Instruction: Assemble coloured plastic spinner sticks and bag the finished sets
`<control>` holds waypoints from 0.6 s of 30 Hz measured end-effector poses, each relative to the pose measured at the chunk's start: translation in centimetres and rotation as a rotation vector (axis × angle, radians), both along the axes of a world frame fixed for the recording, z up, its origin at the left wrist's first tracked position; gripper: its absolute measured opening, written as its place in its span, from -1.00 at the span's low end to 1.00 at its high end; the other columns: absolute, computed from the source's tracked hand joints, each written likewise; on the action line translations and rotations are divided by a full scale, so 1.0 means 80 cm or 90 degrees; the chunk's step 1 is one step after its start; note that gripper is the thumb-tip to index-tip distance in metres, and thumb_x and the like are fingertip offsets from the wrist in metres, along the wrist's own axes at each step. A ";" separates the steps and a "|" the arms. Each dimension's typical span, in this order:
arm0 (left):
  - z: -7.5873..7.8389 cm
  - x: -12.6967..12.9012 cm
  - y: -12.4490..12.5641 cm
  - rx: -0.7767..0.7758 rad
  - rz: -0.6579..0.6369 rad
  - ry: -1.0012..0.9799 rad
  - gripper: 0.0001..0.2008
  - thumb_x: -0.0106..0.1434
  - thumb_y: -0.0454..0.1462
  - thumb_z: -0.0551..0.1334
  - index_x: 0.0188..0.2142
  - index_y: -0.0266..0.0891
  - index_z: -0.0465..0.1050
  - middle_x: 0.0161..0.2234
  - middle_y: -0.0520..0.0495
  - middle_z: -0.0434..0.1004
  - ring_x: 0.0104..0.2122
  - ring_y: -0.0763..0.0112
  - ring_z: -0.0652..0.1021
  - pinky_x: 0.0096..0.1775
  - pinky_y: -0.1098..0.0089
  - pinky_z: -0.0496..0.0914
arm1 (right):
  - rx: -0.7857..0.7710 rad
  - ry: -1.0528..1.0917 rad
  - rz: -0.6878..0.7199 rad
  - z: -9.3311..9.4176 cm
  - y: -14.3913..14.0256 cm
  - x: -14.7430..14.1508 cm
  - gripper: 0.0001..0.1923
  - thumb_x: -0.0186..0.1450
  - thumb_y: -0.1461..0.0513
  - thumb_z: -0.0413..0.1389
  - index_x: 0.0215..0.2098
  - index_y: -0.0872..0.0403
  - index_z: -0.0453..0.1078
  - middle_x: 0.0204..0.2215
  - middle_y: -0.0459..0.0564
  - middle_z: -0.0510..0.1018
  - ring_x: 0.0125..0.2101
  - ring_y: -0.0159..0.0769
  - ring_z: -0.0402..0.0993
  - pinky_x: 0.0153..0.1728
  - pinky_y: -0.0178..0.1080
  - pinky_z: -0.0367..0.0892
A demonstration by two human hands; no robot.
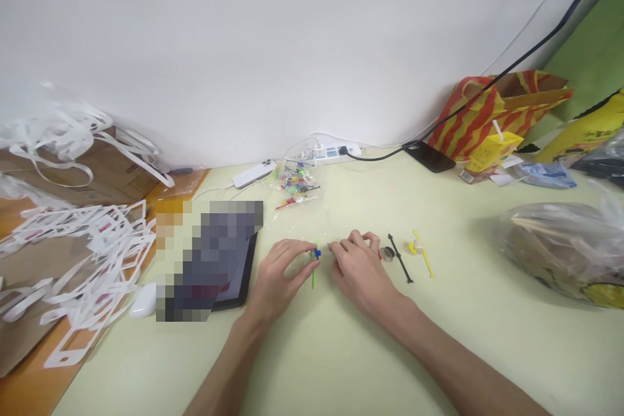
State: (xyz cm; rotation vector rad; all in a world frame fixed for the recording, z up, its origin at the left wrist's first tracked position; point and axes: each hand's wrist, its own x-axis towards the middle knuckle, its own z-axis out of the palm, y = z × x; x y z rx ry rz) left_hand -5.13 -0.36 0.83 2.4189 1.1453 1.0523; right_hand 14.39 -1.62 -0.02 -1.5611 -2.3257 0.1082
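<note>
Between the thumb and forefinger of my left hand (288,268) is a small blue plastic piece (318,253). A thin green stick (314,278) shows just below it; whether the two are joined I cannot tell. My right hand (358,263) is a short way to the right, fingers curled together at the table. A tiny tip shows at its fingertips, too small to name. Right of that hand lie a dark round piece (389,253) with something clear beside it, a black stick with shaped ends (400,259) and a yellow stick with a round part (426,261).
A clear bag of coloured plastic parts (296,179) lies behind my hands, near a power strip (331,153). Left is a tablet (238,273). White strips (97,260) cover the far left. A plastic-wrapped bundle (560,247), phone (431,157) and drink carton (492,155) are right.
</note>
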 end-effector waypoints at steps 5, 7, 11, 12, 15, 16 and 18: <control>0.000 0.001 0.000 0.004 0.003 -0.004 -0.76 0.32 -0.30 0.30 -0.02 -0.11 0.45 -0.14 -0.05 0.61 -0.11 0.30 0.58 -0.06 0.24 0.45 | -0.019 0.103 -0.007 0.003 0.003 0.001 -0.81 0.23 0.42 0.04 -0.26 0.06 0.38 -0.40 0.01 0.60 -0.20 -0.10 0.36 -0.12 0.00 0.04; 0.001 0.001 0.000 0.008 0.003 -0.005 -0.76 0.32 -0.29 0.30 -0.02 -0.11 0.45 -0.14 -0.05 0.61 -0.12 0.29 0.58 -0.06 0.23 0.46 | -0.030 0.206 -0.026 0.009 0.004 0.005 -0.82 0.26 0.38 0.06 -0.21 0.03 0.38 -0.42 -0.05 0.59 -0.22 -0.14 0.39 -0.07 0.00 0.06; 0.003 0.002 -0.002 0.023 -0.005 -0.020 -0.75 0.30 -0.31 0.31 -0.03 -0.11 0.46 -0.15 -0.05 0.61 -0.13 0.29 0.59 -0.07 0.24 0.47 | -0.102 0.488 -0.042 0.024 0.003 0.010 -0.85 0.31 0.29 0.08 -0.14 0.00 0.35 -0.37 -0.11 0.58 -0.26 -0.24 0.47 -0.06 -0.08 0.20; 0.004 0.002 -0.003 0.026 -0.010 -0.025 -0.74 0.29 -0.33 0.32 -0.02 -0.11 0.46 -0.15 -0.05 0.61 -0.13 0.30 0.59 -0.07 0.25 0.47 | -0.131 0.556 -0.036 0.026 0.002 0.011 -0.87 0.32 0.26 0.09 -0.15 0.00 0.35 -0.34 -0.10 0.58 -0.26 -0.25 0.48 -0.11 -0.12 0.26; 0.006 0.005 -0.006 0.037 -0.025 -0.040 -0.72 0.28 -0.35 0.32 -0.02 -0.12 0.46 -0.16 -0.05 0.62 -0.14 0.31 0.59 -0.07 0.26 0.48 | -0.199 0.714 -0.011 0.030 -0.001 0.008 -0.89 0.30 0.20 0.14 -0.19 0.00 0.37 -0.27 -0.08 0.57 -0.22 -0.26 0.53 -0.26 -0.23 0.35; 0.007 0.007 -0.006 0.042 -0.028 -0.044 -0.72 0.28 -0.36 0.32 -0.02 -0.12 0.46 -0.17 -0.05 0.62 -0.15 0.31 0.60 -0.08 0.26 0.48 | -0.210 0.749 -0.003 0.030 -0.001 0.006 -0.89 0.29 0.19 0.16 -0.21 0.00 0.38 -0.27 -0.07 0.57 -0.22 -0.26 0.54 -0.28 -0.25 0.37; 0.008 0.009 -0.007 0.055 -0.026 -0.051 -0.72 0.27 -0.35 0.33 -0.03 -0.12 0.47 -0.19 -0.04 0.63 -0.17 0.31 0.61 -0.09 0.26 0.48 | -0.222 0.799 0.001 0.029 -0.002 0.003 -0.89 0.26 0.19 0.20 -0.27 0.02 0.40 -0.30 -0.07 0.57 -0.23 -0.27 0.55 -0.29 -0.27 0.40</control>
